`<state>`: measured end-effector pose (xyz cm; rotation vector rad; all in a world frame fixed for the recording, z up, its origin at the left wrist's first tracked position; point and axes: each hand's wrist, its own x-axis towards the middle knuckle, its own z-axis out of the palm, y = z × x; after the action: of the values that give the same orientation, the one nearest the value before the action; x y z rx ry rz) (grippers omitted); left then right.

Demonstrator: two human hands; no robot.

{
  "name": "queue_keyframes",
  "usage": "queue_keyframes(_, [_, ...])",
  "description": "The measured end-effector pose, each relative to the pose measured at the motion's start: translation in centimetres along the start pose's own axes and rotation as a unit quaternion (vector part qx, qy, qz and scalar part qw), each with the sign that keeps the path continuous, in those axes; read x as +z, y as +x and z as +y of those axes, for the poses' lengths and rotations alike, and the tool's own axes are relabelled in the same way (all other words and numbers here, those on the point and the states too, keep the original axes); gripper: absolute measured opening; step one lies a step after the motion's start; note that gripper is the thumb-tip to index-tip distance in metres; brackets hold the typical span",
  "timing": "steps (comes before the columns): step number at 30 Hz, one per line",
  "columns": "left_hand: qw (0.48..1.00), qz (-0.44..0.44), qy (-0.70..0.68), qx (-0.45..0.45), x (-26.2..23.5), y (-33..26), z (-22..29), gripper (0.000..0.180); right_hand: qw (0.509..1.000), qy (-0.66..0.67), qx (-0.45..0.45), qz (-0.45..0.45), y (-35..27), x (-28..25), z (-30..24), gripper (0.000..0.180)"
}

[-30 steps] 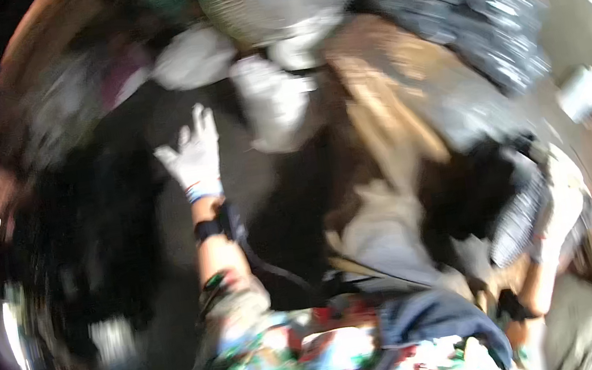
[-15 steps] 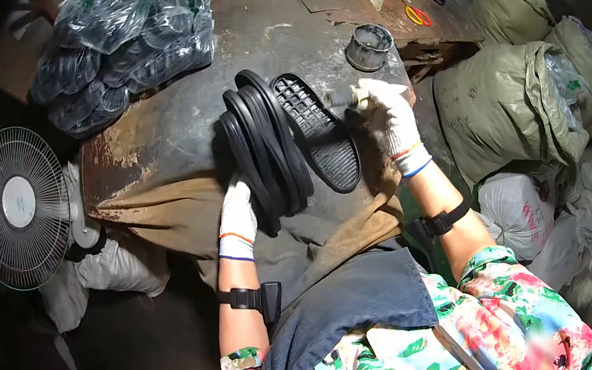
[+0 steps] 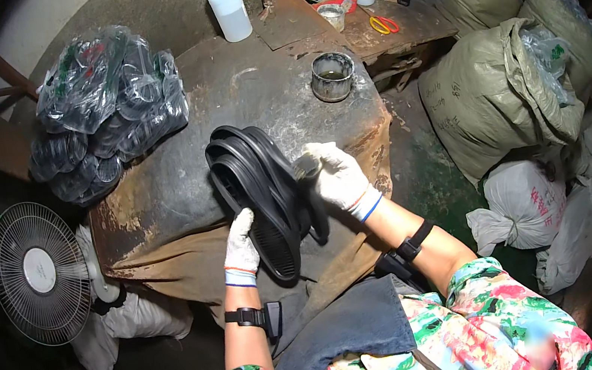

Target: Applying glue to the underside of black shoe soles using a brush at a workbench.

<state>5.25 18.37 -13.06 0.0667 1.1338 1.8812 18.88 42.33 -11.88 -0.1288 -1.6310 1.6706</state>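
Note:
My left hand (image 3: 241,244), in a white knit glove, grips the near left side of a stack of black shoe soles (image 3: 255,191). The soles are tilted up over the cloth-draped front of the table, and the nearest shows a ridged face. My right hand (image 3: 340,176), gloved too, is closed round a brush (image 3: 305,166), whose handle is mostly hidden by the fingers. Its bristle end is close to the right side of the stack; whether it touches a sole I cannot tell. A stained round pot (image 3: 333,90) stands beyond the right hand.
Bagged black soles (image 3: 104,110) are piled at the table's back left, above a fan (image 3: 39,270). A white bottle (image 3: 230,12) stands at the back. Orange-handled scissors (image 3: 384,25) lie on a side table. Large green sacks (image 3: 488,101) and white bags (image 3: 522,206) stand at the right.
The stack has turned, now showing a ridged face on its left. The sole lying apart on the right no longer shows separately. My right hand and brush have moved left toward the stack.

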Motion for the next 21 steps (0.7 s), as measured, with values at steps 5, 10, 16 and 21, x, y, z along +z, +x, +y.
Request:
queue_keyframes(5, [0.999, 0.011, -0.033, 0.015, 4.1, -1.6, 3.7, 0.041, 0.868, 0.474, 0.148, -0.026, 1.0, 1.9, -0.6, 0.038])
queue_keyframes(10, [0.980, 0.048, 0.194, -0.001, 3.3, -4.1, 11.0, 0.035, 0.898, 0.379, 0.224, -0.009, 3.1, 3.0, -3.0, 0.031])
queue_keyframes(16, [0.584, 0.236, 0.716, 0.302, 0.9, -3.9, 7.1, 0.047, 0.981, 0.180, -0.034, 0.058, 11.0, -7.8, -6.9, 0.020])
queue_keyframes(21, [0.472, 0.254, 0.783, 0.314, 1.4, -5.6, 9.3, 0.037, 0.970, -0.197, -0.076, 0.117, 16.8, -12.1, -9.3, 0.026])
